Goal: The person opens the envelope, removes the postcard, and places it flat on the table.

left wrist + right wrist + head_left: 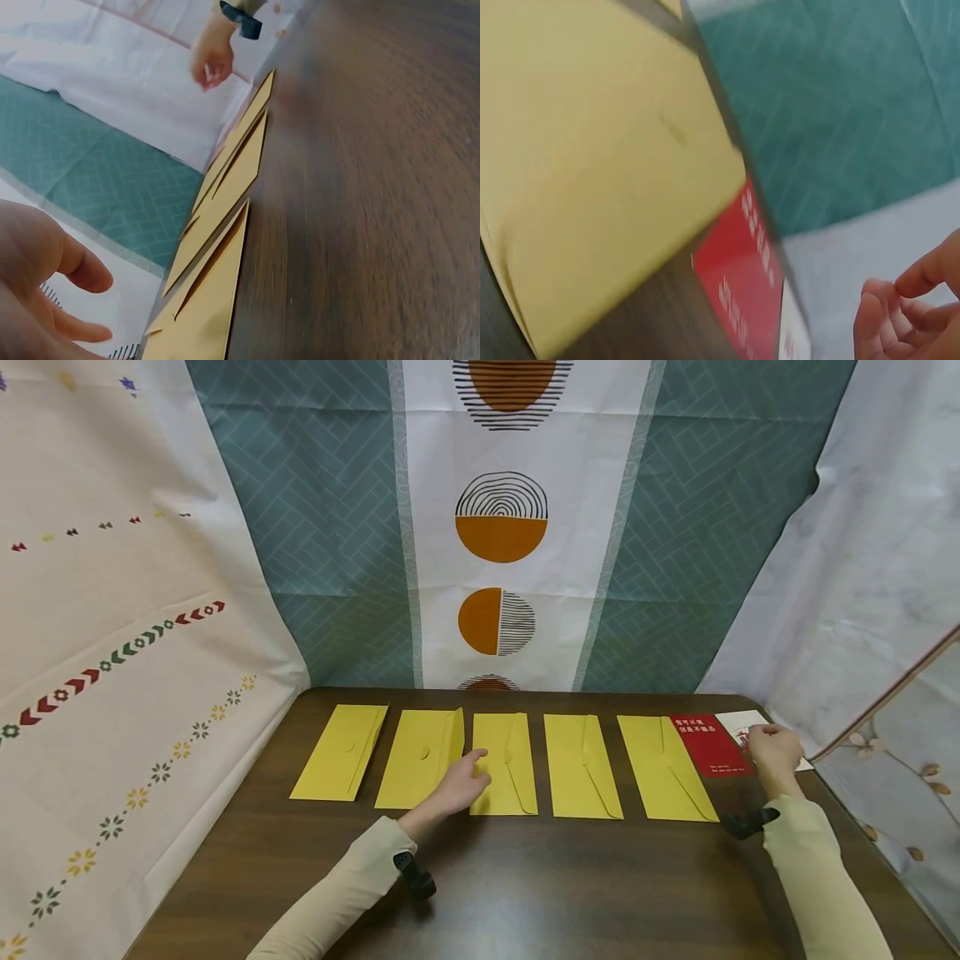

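Observation:
My left hand (462, 783) hovers over the gap between two yellow envelopes, its index finger stretched out toward the third envelope (522, 760) from the left. In the left wrist view, that hand's thumb (86, 268) and fingers stand apart with nothing between them. At the far right of the table, my right hand (776, 750) is above a white card (738, 720), partly covering it. The right wrist view shows this hand's fingers curled, thumb against a fingertip, holding nothing. Beside the white card lies a red card (712, 752) with white lettering.
Several yellow envelopes lie in a row along the back of the dark wooden table (525, 885). The rightmost envelope (663, 777) overlaps the red card in the head view. Behind the table hangs a green and white curtain (330, 543), with pale cloth on both sides.

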`<state>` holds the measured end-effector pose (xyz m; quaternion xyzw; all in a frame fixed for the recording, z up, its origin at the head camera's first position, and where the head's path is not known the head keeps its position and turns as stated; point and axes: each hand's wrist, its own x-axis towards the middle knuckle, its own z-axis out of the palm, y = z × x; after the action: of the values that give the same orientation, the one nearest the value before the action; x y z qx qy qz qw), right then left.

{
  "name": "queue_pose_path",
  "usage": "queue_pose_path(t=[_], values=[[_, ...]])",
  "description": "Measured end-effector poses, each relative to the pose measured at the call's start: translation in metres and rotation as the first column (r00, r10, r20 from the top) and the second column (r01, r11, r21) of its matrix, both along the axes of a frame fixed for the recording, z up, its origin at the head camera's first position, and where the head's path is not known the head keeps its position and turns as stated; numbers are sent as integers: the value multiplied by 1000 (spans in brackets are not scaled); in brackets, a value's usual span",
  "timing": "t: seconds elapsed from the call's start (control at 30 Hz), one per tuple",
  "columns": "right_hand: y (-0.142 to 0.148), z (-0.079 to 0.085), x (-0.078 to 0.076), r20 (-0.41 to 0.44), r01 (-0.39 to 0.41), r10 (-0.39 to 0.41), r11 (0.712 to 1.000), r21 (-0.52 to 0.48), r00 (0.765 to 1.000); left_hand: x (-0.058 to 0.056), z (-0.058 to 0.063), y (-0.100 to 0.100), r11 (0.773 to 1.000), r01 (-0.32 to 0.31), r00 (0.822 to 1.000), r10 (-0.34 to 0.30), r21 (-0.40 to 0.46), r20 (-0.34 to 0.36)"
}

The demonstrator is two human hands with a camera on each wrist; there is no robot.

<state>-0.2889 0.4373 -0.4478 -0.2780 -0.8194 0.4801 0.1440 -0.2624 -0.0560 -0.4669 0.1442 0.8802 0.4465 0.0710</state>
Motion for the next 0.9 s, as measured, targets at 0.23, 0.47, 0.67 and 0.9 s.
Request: queue_pose_path(t=[0.23, 0.47, 0.67, 0.9], values=[[-52, 12, -9, 13, -184, 185, 970, 159, 983, 3, 1, 3, 999, -5, 995, 2, 34, 97], [-99, 17, -12, 0, -431, 439, 882, 191, 898, 1, -1, 6, 985, -105, 974, 74, 140, 215], [-134, 18, -13, 10, -523, 529, 835, 170, 848, 2, -3, 4, 978, -118, 964, 71, 172, 257], [-177, 20, -15, 51, -622, 622, 769, 151, 781, 3, -3, 5, 972, -118, 962, 62, 202, 268]])
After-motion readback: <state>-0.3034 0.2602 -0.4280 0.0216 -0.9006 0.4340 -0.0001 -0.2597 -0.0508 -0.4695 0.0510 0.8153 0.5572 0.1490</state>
